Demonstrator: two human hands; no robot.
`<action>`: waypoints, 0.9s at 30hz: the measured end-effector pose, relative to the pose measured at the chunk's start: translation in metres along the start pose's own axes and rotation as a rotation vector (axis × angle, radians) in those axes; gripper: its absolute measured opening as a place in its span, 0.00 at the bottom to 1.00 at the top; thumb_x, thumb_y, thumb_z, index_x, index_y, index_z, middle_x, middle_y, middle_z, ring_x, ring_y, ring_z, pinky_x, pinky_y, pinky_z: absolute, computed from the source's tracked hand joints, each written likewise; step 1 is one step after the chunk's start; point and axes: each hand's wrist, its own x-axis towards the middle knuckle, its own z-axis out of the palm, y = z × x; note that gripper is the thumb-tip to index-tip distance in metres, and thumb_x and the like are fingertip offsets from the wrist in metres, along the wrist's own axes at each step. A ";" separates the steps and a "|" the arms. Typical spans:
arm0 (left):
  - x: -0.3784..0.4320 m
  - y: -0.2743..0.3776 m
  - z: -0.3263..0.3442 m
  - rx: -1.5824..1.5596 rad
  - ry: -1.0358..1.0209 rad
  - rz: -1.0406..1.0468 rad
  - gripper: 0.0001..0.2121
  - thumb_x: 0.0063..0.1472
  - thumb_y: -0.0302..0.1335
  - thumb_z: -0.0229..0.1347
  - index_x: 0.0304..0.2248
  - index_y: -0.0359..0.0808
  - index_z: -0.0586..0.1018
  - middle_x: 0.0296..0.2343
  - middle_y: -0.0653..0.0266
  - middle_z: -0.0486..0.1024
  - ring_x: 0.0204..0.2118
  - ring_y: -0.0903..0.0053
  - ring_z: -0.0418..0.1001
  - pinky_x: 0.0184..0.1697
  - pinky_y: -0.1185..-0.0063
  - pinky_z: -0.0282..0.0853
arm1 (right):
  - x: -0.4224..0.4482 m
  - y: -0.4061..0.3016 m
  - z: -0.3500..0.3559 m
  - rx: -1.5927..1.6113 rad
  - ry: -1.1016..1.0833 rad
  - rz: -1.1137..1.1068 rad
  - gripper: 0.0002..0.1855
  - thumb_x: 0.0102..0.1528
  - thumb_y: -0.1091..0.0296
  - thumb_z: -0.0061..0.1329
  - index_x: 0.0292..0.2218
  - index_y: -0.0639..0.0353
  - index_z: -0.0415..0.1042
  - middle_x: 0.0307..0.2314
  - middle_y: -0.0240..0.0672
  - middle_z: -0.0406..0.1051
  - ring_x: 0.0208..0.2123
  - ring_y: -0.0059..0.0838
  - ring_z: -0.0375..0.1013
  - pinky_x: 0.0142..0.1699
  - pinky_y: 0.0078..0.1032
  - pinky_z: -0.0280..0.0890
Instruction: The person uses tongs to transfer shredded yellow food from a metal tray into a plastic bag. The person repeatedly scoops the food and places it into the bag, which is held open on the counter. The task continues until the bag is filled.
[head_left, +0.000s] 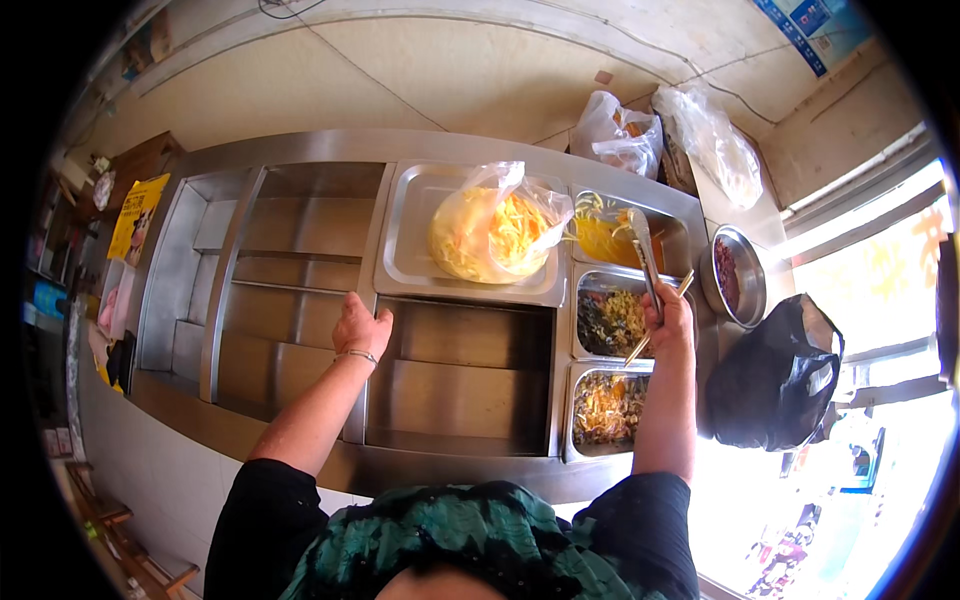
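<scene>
My right hand (670, 319) grips metal tongs (643, 236) together with a pair of wooden chopsticks (637, 350). It is above the steel pan of mixed dark and pale shredded food (611, 315). Behind that pan is one with pale shreds in yellow liquid (600, 234), which the tongs' tips overlap; another with orange-topped chopped food (604, 412) sits nearer me. My left hand (364, 328) is at the steel divider (367, 281) between two wells, fingers partly hidden. An open clear plastic bag of yellow and orange shreds (499, 232) rests on a steel tray (405, 259).
Steel wells (461, 405) span the counter's left and middle. On the right stand a steel bowl of dark red food (735, 277) and a black plastic bag (776, 375). Clear plastic bags (619, 135) sit at the back right. A yellow printed sheet (139, 217) is at the left end.
</scene>
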 end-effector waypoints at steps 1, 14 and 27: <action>0.000 0.001 -0.001 0.000 -0.007 -0.002 0.24 0.51 0.41 0.54 0.42 0.34 0.63 0.40 0.49 0.72 0.41 0.55 0.71 0.44 0.66 0.68 | -0.001 0.001 0.000 0.000 0.012 -0.014 0.07 0.53 0.66 0.49 0.30 0.60 0.69 0.15 0.33 0.67 0.10 0.18 0.60 0.12 0.10 0.53; 0.003 -0.005 0.005 -0.010 0.018 0.035 0.26 0.51 0.41 0.54 0.45 0.33 0.62 0.40 0.49 0.71 0.41 0.55 0.71 0.44 0.67 0.68 | -0.006 0.005 0.004 -0.034 -0.028 -0.064 0.08 0.54 0.65 0.47 0.29 0.59 0.68 0.14 0.33 0.67 0.09 0.18 0.59 0.13 0.12 0.52; 0.003 -0.004 0.003 -0.003 0.010 0.033 0.25 0.51 0.41 0.54 0.43 0.33 0.62 0.40 0.49 0.71 0.40 0.55 0.72 0.43 0.67 0.68 | -0.088 -0.017 0.076 -0.133 -0.207 -0.248 0.10 0.54 0.66 0.48 0.35 0.62 0.68 0.16 0.31 0.67 0.11 0.15 0.61 0.13 0.10 0.52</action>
